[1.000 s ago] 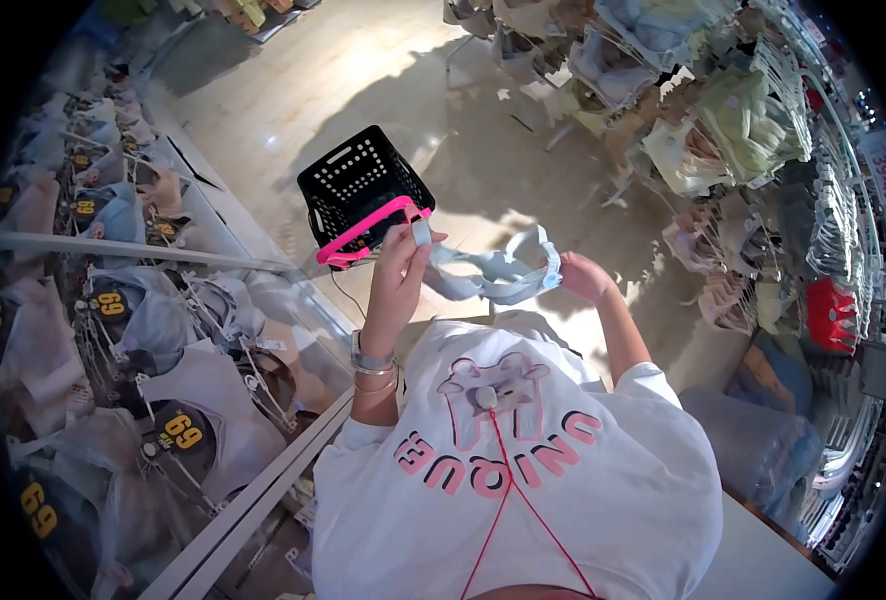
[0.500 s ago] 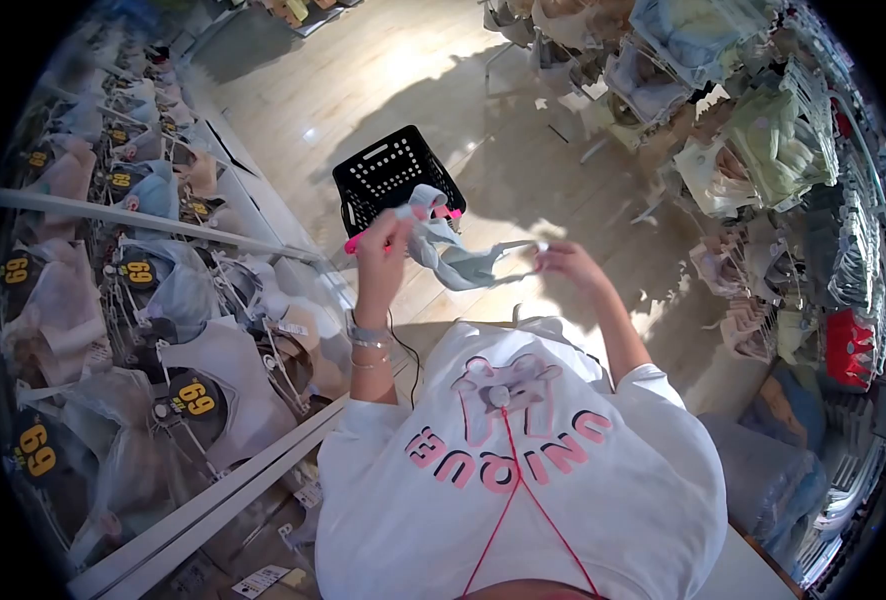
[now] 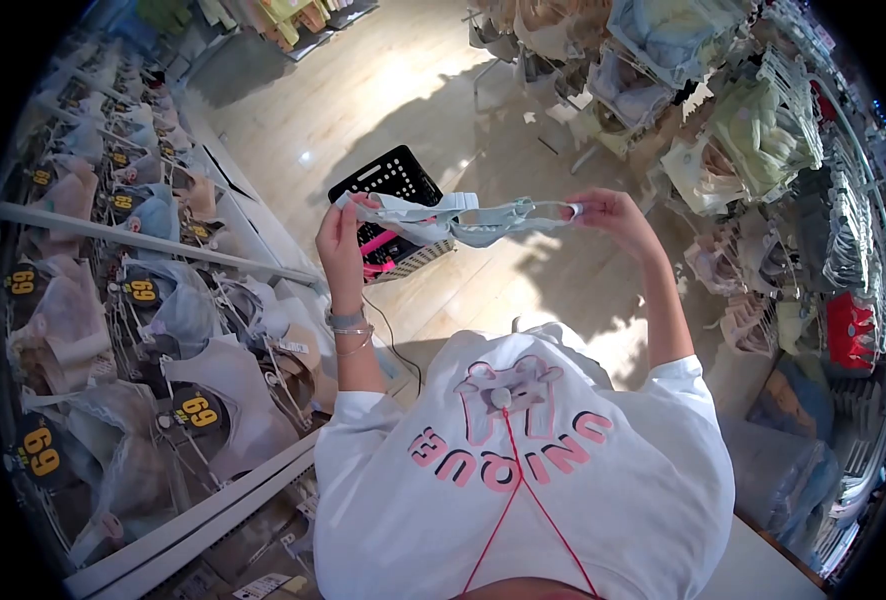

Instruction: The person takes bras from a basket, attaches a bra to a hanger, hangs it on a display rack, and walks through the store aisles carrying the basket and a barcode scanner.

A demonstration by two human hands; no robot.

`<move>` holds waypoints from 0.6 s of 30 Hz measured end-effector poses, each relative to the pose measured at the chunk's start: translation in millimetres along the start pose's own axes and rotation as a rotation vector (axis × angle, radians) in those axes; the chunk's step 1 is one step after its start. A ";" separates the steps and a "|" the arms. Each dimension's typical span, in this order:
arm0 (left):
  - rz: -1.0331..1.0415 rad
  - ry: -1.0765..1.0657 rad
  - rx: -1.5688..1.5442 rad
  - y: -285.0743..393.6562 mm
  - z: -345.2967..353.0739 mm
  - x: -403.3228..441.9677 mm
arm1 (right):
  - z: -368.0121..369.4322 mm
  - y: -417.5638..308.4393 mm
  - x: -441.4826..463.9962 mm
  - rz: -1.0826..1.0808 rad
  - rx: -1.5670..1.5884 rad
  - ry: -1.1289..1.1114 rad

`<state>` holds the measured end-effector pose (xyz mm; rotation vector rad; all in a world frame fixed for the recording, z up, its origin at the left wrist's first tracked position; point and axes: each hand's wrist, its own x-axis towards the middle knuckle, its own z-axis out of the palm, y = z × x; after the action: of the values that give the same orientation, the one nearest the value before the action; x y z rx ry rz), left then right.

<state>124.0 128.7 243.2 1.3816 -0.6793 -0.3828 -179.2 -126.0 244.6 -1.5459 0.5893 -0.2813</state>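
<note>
A pale blue bra (image 3: pixel 493 236) is stretched sideways in the air in front of me, its straps and band drawn out between both hands. My left hand (image 3: pixel 342 238) is closed on one end of it. The other end is pinched by my right hand (image 3: pixel 613 220), where a small white piece shows at the fingertips. Behind and below the bra stands a black shopping basket (image 3: pixel 411 178) with perforated sides and pink parts, partly hidden by the bra and my left hand.
On my left, a rack of hanging bras (image 3: pixel 238 400) with round black "69" tags (image 3: pixel 198 408) runs behind a white rail (image 3: pixel 153 238). More bras on hangers (image 3: pixel 763 130) crowd the right. A red garment (image 3: pixel 850 330) hangs there. A dark cord (image 3: pixel 403 355) dangles near my left forearm.
My hands have moved apart, pulling the bra from a bunched, drooping shape into a stretched, nearly level one. The left hand shifted left, the right hand right and up.
</note>
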 end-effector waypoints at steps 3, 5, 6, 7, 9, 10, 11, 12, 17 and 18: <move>-0.021 0.024 -0.031 -5.2 -4.7 -7.8 | 5.9 -4.0 -5.3 -0.043 -0.203 0.080; -0.031 0.031 -0.035 -5.0 -9.8 -13.1 | 10.3 -3.2 -7.1 -0.079 -0.269 0.146; -0.040 0.034 -0.033 -4.1 -12.9 -16.1 | 12.0 2.0 -7.4 -0.095 -0.270 0.174; -0.052 0.032 -0.037 -4.2 -13.7 -19.7 | 10.4 4.4 -11.2 -0.106 -0.275 0.210; -0.060 0.030 -0.038 -2.2 -16.3 -26.7 | 11.3 -0.3 -21.6 -0.099 -0.382 0.260; -0.065 0.027 -0.038 2.9 -14.4 -30.8 | 12.7 -5.2 -26.1 -0.094 -0.435 0.287; -0.090 -0.008 -0.016 11.3 -13.3 -37.1 | 12.4 -8.5 -30.7 0.015 -0.426 0.293; -0.066 -0.056 0.023 15.9 -9.8 -39.1 | 9.4 -0.8 -33.4 -0.063 -0.359 0.324; -0.137 -0.102 0.016 -1.4 2.5 -57.6 | 16.0 58.2 -25.4 -0.105 0.156 0.343; -0.156 -0.097 -0.033 -15.1 3.4 -60.9 | 21.4 67.0 -27.1 -0.044 0.204 0.313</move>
<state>77.9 161.3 215.6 1.3957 -0.6436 -0.5856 -203.4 -91.6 182.1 -1.3278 0.7465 -0.6061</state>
